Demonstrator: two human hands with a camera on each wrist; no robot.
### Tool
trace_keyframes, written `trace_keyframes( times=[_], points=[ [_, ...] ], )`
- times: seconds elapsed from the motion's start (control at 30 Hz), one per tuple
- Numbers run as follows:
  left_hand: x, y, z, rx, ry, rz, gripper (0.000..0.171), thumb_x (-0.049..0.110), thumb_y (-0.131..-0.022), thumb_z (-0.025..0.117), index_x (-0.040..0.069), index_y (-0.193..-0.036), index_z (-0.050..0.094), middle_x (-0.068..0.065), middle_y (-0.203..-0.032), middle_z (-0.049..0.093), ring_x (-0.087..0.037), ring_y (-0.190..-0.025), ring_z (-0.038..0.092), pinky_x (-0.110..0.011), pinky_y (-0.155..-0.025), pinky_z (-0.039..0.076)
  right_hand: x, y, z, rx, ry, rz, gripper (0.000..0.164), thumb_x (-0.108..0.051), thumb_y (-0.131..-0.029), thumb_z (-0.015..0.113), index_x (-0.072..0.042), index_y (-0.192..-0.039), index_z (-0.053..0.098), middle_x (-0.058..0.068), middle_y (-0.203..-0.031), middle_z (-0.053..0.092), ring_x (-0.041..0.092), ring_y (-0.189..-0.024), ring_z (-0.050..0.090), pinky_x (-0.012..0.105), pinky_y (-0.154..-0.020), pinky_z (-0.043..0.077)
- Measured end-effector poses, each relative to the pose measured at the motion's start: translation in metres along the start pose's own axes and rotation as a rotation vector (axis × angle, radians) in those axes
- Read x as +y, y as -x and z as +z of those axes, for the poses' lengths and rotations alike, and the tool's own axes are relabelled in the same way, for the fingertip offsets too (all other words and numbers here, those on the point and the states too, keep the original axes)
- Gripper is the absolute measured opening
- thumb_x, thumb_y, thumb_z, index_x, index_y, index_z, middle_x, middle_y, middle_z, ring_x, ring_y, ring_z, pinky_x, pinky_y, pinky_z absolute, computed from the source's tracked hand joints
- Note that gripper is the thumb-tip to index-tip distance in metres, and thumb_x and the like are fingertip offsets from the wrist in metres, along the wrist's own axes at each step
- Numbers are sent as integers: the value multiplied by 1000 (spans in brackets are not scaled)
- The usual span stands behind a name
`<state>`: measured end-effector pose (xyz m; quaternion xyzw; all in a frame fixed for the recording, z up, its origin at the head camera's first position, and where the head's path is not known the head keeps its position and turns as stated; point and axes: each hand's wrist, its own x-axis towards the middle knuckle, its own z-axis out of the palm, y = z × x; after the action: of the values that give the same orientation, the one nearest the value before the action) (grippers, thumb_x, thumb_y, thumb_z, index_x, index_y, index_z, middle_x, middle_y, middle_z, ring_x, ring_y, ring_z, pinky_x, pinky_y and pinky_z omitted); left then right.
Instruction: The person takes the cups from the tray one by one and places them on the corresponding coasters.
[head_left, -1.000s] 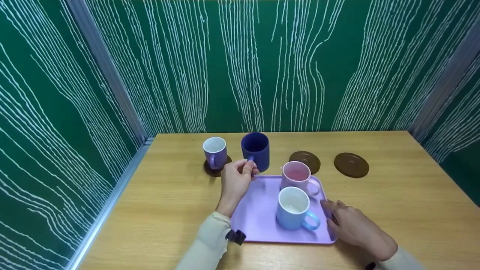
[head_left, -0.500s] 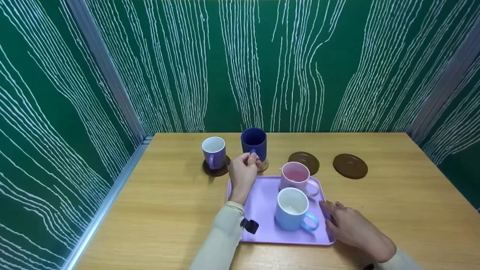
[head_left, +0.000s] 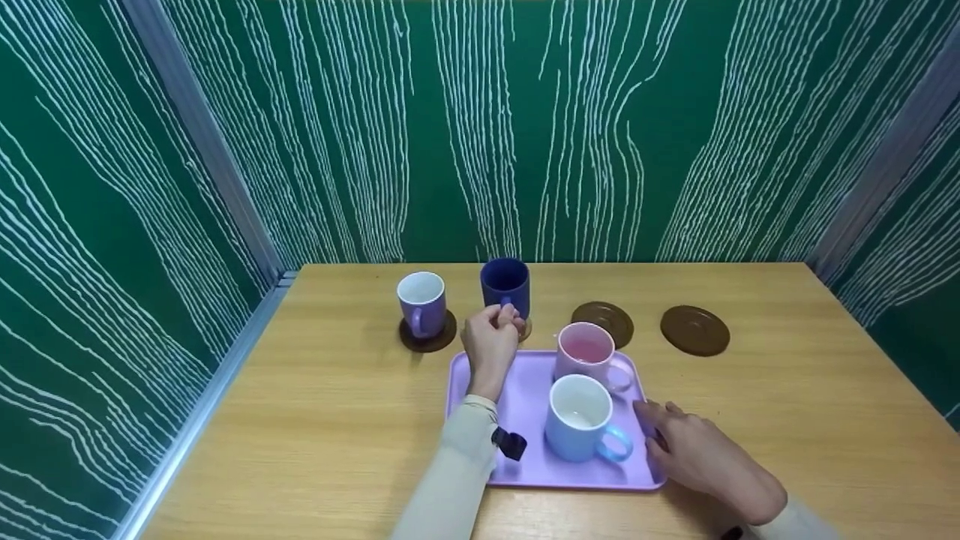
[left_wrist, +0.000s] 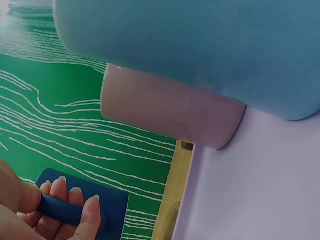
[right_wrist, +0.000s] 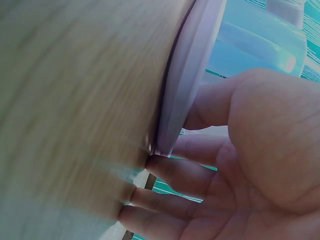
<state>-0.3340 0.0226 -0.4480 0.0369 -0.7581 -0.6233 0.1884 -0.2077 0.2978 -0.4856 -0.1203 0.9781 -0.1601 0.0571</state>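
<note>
In the head view, my left hand [head_left: 492, 345] holds a dark blue mug [head_left: 506, 281] by its handle, beyond the tray's back edge. The left wrist view shows fingers curled round the handle and a gap between the blue mug [left_wrist: 113, 200] and the table. Below the mug, a light tan coaster [head_left: 527, 328] partly shows. My right hand [head_left: 701, 454] touches the right edge of a lilac tray [head_left: 517, 476], thumb and index finger at the rim; in the right wrist view, other fingers [right_wrist: 165, 200] reach the tabletop. On the tray stand a pink mug [head_left: 581, 366] and a light blue mug [head_left: 574, 431].
A purple mug [head_left: 424, 311] with a white inside stands on a dark brown coaster [head_left: 442, 340] at the left. Two more brown coasters lie right of the blue mug: one coaster [head_left: 611, 319] behind the pink mug, another coaster [head_left: 695, 330] farther right. A green wall [head_left: 420, 150] rises behind.
My left hand has carried the dark blue mug slightly away from me, then lowered it a little. The tan coaster beneath has come into sight. My right hand stays at the tray's edge.
</note>
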Motion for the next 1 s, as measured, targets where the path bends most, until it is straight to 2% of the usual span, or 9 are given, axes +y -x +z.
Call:
trace_keyframes(
  times=[0.23,0.43,0.8,1.0],
  points=[
    [-5,-3,3,33,-86,30,21,16,-97,69,14,-76,75,4,-77,72,-15,-79,66,-36,-81,55,-2,1,1,78,3,-69,49,-18,-95,68,-5,-142,60,39,-133,59,59,-123,58,71,-98,47],
    [-9,-6,6,30,-57,3,21,15,-96,70,14,-75,74,3,-78,71,-15,-79,65,-35,-82,54,-3,1,1,44,-2,-34,52,-21,-96,68,-7,-146,58,41,-137,56,60,-125,55,73,-98,46],
    [-18,-10,12,48,-100,7,18,14,-94,72,11,-78,80,4,-76,75,-17,-82,70,-39,-88,56,-4,3,0,29,-10,-8,53,-22,-98,67,-9,-148,56,40,-140,54,58,-128,54,71,-101,45],
    [-23,-9,16,40,-110,5,18,14,-93,73,11,-78,81,4,-75,75,-16,-79,70,-38,-86,56,-3,3,-1,33,-6,-4,53,-24,-98,67,-9,-147,57,40,-139,54,59,-127,54,72,-100,45]
  ],
)
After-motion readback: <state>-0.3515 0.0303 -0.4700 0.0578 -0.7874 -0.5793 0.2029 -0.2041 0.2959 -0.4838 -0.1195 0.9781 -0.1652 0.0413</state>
